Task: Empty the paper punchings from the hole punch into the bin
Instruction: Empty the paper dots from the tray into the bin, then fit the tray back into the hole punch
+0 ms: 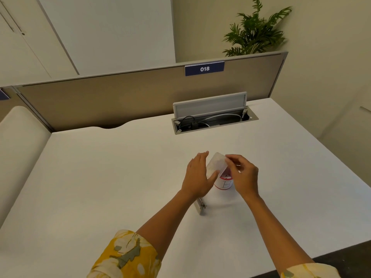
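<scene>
In the head view, a translucent tray (217, 165) — judged to be the punchings catcher taken off the hole punch — is held tilted between both hands, directly above a small white bin (224, 183) with a red rim and a letter drawn on its side. The left hand (197, 175) is pressed flat-fingered against the tray's left face, thumb under its lower edge; the right hand (244, 175) is closed in a pinch on the tray's upper right corner. The tray's long axis is seen running from the upper corner down toward the bin mouth, just beyond the thumb of the left hand. Something speckled is visible inside the bin mouth — possibly punchings, though it cannot be told for certain. The metal body of the hole punch (201, 206) lies on the counter (100, 177) under the left wrist, on the near side of the bin.
</scene>
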Demonstrator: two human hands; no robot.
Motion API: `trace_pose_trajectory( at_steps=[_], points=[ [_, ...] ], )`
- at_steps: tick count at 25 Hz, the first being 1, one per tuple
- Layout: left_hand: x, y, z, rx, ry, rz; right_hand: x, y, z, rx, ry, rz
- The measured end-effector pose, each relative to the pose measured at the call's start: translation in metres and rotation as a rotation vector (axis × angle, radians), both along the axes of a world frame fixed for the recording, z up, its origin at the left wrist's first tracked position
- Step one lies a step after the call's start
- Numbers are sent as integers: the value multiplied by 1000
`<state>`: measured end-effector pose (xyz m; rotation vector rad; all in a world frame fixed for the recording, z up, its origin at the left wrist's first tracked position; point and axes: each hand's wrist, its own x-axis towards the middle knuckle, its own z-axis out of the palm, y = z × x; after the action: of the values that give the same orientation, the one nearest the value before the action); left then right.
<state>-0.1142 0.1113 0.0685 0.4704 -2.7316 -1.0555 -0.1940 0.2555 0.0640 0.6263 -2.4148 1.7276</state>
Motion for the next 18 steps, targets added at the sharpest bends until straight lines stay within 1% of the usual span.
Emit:
trace_pose_trajectory(
  at_steps=[2, 4, 6, 8, 10, 12, 14, 16, 18],
  points=[
    [2, -8, 2, 149, 47, 38, 3, -14, 2, 8, -48, 132],
    [8, -17, 0, 303, 99, 82, 8, -29, 2, -8, -94, 210],
    [15, -27, -3, 390, 121, 134, 10, -41, -1, -46, -188, 232],
    [25, -39, -10, 484, 114, 195, 14, -52, -10, -68, -323, 254],
    [37, -49, -15, 577, 109, 288, 20, -59, -23, -34, -426, 284],
    [50, -59, -21, 697, 124, 411, 27, -61, -39, 118, -472, 326],
    [60, -65, -24, 807, 155, 531, 33, -59, -55, 381, -512, 366],
    [67, -69, -26, 898, 179, 638, 40, -57, -68, 627, -527, 363],
    [73, -73, -26, 1059, 185, 734, 47, -59, -75, 741, -491, 332]
  ],
)
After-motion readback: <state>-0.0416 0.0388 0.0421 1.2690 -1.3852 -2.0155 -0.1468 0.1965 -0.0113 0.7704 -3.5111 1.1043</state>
